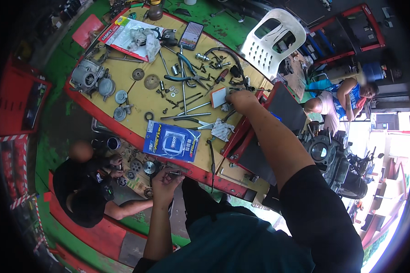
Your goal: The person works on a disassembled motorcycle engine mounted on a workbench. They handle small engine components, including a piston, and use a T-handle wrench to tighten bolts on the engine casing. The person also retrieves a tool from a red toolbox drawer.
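Two bare hands belong to the wearer. The left hand point(164, 183) is in front of the near edge of the bench point(139, 98), and its thumb and fingers pinch a small metal part point(174, 173); what part exactly, it is too small to tell. The right hand point(243, 101) reaches over the right end of the bench, with its fingers pointing down, just beside a white and orange box point(218, 97). Whether these fingers grasp something or only touch, I cannot tell.

Below the box, a crumpled white packet point(223, 130) lies near the right wrist. Farther to the left are black-handled pliers point(187, 120), and close to the near edge a blue package point(172, 142) lies flat, showing a ring shape. Toward the middle of the bench are blue-handled pliers point(176, 78), a red-handled screwdriver point(222, 76), a toothed gear point(151, 81) and many scattered bolts. A phone point(191, 35) with lit screen lies near the far edge. Beyond the bench stands a white plastic chair point(271, 45). At lower left, a person in black point(89, 191) sits low, with hands near several round metal parts.
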Demonstrator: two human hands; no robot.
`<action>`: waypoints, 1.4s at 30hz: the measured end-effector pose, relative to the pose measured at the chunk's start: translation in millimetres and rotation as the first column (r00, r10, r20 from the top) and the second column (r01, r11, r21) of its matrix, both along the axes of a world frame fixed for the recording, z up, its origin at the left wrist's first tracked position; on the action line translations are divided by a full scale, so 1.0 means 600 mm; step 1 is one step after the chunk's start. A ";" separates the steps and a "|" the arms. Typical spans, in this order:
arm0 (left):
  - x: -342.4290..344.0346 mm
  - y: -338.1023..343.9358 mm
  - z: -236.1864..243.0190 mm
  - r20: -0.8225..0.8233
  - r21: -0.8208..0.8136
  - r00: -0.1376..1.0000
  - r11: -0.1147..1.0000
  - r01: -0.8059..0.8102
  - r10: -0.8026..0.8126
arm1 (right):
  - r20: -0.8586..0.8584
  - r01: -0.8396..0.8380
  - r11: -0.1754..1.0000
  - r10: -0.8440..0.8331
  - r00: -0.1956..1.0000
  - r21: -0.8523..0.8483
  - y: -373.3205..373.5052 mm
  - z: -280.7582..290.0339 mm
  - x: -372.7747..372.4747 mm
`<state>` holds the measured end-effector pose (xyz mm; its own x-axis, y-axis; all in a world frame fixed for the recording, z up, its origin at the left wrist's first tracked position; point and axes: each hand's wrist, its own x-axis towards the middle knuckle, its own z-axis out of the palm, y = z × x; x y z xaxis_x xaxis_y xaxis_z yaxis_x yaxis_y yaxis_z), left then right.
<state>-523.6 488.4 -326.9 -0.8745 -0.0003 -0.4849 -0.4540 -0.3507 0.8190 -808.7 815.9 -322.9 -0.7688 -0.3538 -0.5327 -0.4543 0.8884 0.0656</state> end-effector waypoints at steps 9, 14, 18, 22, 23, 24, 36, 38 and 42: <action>0.027 0.003 -0.042 0.008 -0.082 1.000 0.997 -0.013 0.013 | -0.062 0.013 0.998 -0.017 0.998 -0.059 0.002 -0.022 -0.001; 0.014 0.010 -0.023 0.041 -0.057 0.998 0.998 0.040 -0.038 | -0.094 0.014 0.996 -0.022 0.995 -0.084 0.008 -0.027 0.004; 0.010 0.014 -0.016 0.033 -0.071 0.999 0.997 0.036 -0.033 | -0.087 0.056 0.996 -0.062 0.994 -0.069 0.004 -0.030 0.003; 0.003 0.015 -0.006 0.003 -0.077 0.999 0.996 0.045 -0.045 | -0.125 0.073 0.993 -0.084 0.989 -0.093 0.003 -0.026 0.011; 0.004 0.015 -0.008 -0.005 -0.069 0.999 0.997 0.044 -0.045 | -0.146 0.085 0.989 -0.102 0.984 -0.120 0.002 -0.025 0.016; 0.004 0.015 -0.010 -0.012 -0.061 0.999 0.997 0.044 -0.045 | -0.128 0.138 0.982 -0.154 0.980 -0.125 0.001 -0.024 0.020; 0.004 0.026 0.003 -0.189 0.066 0.982 0.998 -0.011 0.023 | 0.153 0.711 0.601 -0.715 0.682 -0.365 -0.005 -0.050 0.077; 0.008 0.026 0.002 -0.155 0.063 0.987 0.998 -0.026 0.035 | 0.134 0.618 0.755 -0.604 0.786 -0.222 -0.005 -0.043 0.070; 0.022 0.025 -0.008 -0.140 0.058 0.987 0.996 -0.067 0.075 | 0.128 0.681 0.679 -0.676 0.725 -0.273 -0.024 -0.058 0.087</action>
